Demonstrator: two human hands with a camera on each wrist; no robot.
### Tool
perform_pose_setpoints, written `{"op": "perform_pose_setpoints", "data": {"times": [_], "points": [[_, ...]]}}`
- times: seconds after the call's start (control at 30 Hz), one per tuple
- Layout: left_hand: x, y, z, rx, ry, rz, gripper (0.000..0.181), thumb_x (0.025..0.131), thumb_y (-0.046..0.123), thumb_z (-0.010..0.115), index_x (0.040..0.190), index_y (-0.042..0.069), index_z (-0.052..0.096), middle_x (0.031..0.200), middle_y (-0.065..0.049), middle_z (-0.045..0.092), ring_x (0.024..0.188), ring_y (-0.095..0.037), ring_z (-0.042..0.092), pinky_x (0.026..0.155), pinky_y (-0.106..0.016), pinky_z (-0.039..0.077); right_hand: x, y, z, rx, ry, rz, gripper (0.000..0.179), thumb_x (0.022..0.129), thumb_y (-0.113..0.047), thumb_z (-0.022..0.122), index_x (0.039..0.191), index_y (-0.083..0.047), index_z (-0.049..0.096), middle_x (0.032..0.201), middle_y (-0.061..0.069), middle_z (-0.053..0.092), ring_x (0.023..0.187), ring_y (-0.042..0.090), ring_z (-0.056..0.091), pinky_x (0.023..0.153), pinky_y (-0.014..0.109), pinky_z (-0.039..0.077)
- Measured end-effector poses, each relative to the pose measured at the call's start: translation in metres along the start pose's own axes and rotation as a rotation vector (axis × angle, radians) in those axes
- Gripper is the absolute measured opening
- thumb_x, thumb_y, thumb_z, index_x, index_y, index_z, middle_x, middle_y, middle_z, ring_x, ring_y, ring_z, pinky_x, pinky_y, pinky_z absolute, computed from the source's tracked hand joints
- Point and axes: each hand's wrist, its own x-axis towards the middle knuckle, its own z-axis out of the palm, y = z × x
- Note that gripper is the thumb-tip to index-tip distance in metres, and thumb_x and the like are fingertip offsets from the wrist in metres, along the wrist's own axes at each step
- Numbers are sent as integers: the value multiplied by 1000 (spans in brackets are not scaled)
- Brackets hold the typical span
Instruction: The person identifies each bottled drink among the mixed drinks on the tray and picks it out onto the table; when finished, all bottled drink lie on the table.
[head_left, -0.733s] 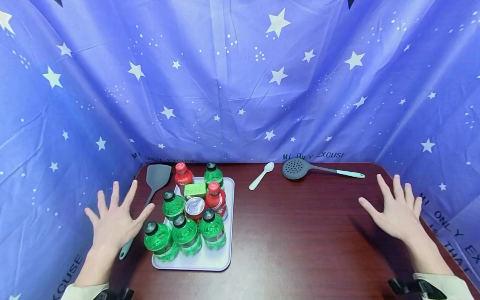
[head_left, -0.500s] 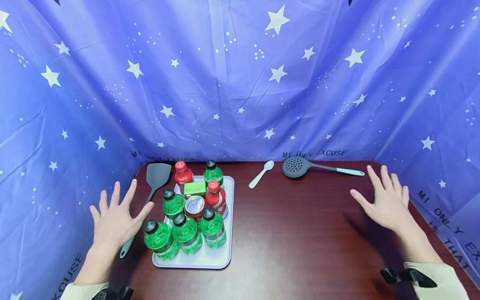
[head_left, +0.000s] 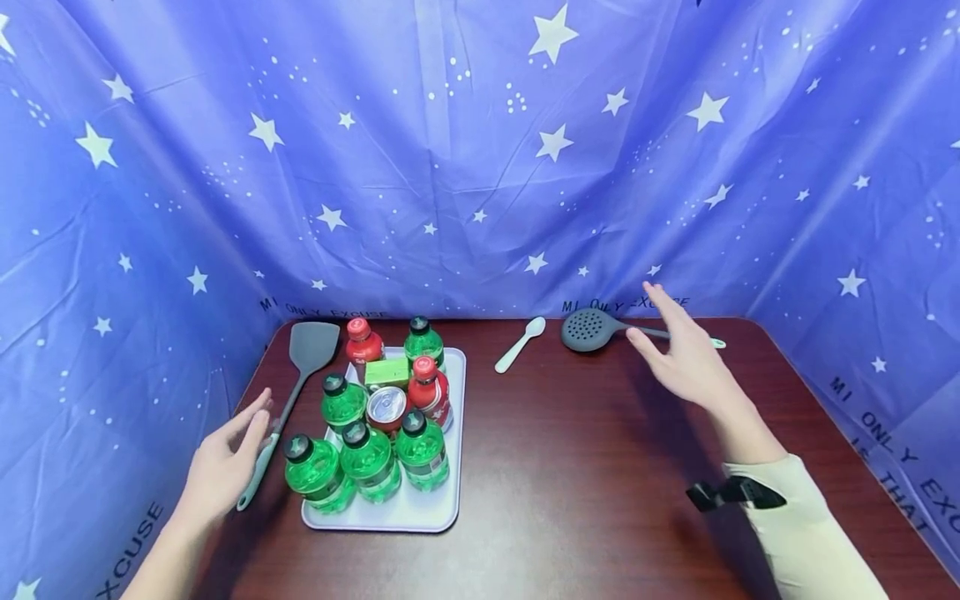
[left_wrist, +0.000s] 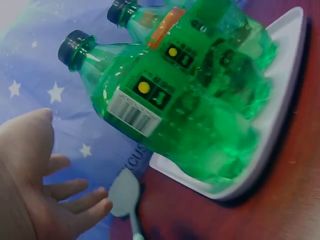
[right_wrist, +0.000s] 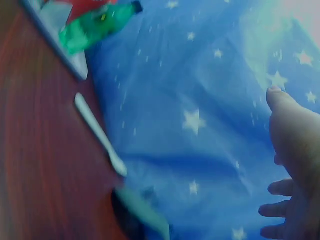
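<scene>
The left hand (head_left: pixel 221 467) is poised next to the handle of a grey spatula (head_left: pixel 313 346), fingers loosely extended; from here I can't tell if they touch. The spatula lies on the tabletop (head_left: pixel 555 483) along the left side of a white tray (head_left: pixel 442 512). That tray is crowded with green bottles (head_left: pixel 423 454), a can (head_left: pixel 387 404), a green box (head_left: pixel 387 373) and a red-capped bottle (head_left: pixel 430 393). Further right lies a pale spoon (head_left: pixel 521 343), then a perforated skimmer (head_left: pixel 587 331) near the back edge. Well apart from the left, the right hand (head_left: pixel 690 358), fingers outstretched, partly hides the skimmer's handle.
</scene>
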Motion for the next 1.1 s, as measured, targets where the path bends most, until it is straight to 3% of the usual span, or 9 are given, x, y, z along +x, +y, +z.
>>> {"op": "perform_pose_setpoints", "data": {"times": [0.1, 0.23, 0.3, 0.4, 0.53, 0.63, 0.83, 0.97, 1.1], "points": [[-11, -9, 5, -174, -43, 30, 54, 117, 31, 39, 162, 1, 38, 148, -11, 65, 111, 19, 61, 86, -12, 59, 16, -18, 13, 35, 1, -29, 73, 108, -39, 61, 169, -16, 29, 174, 17, 31, 160, 45, 31, 125, 68, 29], [-24, -21, 12, -319, -81, 46, 52, 117, 22, 39, 161, -6, 35, 130, 29, 63, 109, 15, 65, 85, -15, 60, 38, -39, 32, 94, -11, -66, 68, 109, -40, 58, 168, -20, 32, 173, 13, 35, 156, 42, 39, 125, 65, 33], [-31, -27, 15, -353, -96, 40, 52, 116, 16, 43, 161, -7, 34, 125, 36, 61, 110, 13, 65, 86, -14, 60, 48, -51, 42, 130, -21, -80, 66, 109, -42, 58, 168, -23, 33, 171, 14, 40, 153, 41, 45, 123, 64, 36], [-42, -34, 19, -269, -98, 43, 56, 109, 9, 57, 161, -2, 39, 127, 34, 63, 111, 17, 63, 88, -8, 55, 62, -68, 57, 182, -26, -113, 64, 108, -42, 59, 166, -26, 37, 165, 15, 49, 145, 39, 55, 119, 61, 43], [-53, -36, 25, -70, -120, 74, 75, 91, 3, 80, 157, -2, 46, 138, 0, 71, 111, 20, 58, 87, -8, 55, 77, -89, 77, 261, -46, -160, 60, 108, -37, 63, 163, -24, 44, 162, 12, 54, 131, 39, 68, 111, 56, 53], [-57, -33, 29, 50, -144, 87, 85, 81, 10, 91, 154, -5, 50, 138, -24, 69, 114, 10, 63, 89, -16, 59, 85, -103, 93, 307, -81, -182, 58, 108, -36, 62, 161, -20, 47, 163, 9, 52, 130, 39, 68, 108, 55, 56], [-59, -24, 39, 256, -137, 84, 97, 73, 44, 98, 149, 0, 56, 135, -21, 72, 120, -38, 72, 91, -42, 63, 96, -124, 125, 360, -139, -188, 57, 107, -39, 64, 158, -19, 51, 159, 7, 57, 135, 35, 66, 109, 51, 57], [-58, -23, 47, 295, -84, 131, 96, 66, 58, 98, 140, 8, 66, 126, -10, 77, 118, -36, 72, 95, -59, 58, 101, -134, 143, 421, -176, -182, 57, 105, -37, 67, 156, -16, 53, 158, 9, 57, 135, 36, 65, 109, 51, 57], [-57, -23, 56, 288, -20, 188, 85, 60, 60, 100, 128, 16, 72, 114, 2, 79, 109, -26, 74, 95, -54, 58, 104, -139, 160, 458, -205, -188, 57, 104, -33, 70, 155, -13, 54, 158, 10, 58, 136, 38, 65, 108, 49, 58]]}}
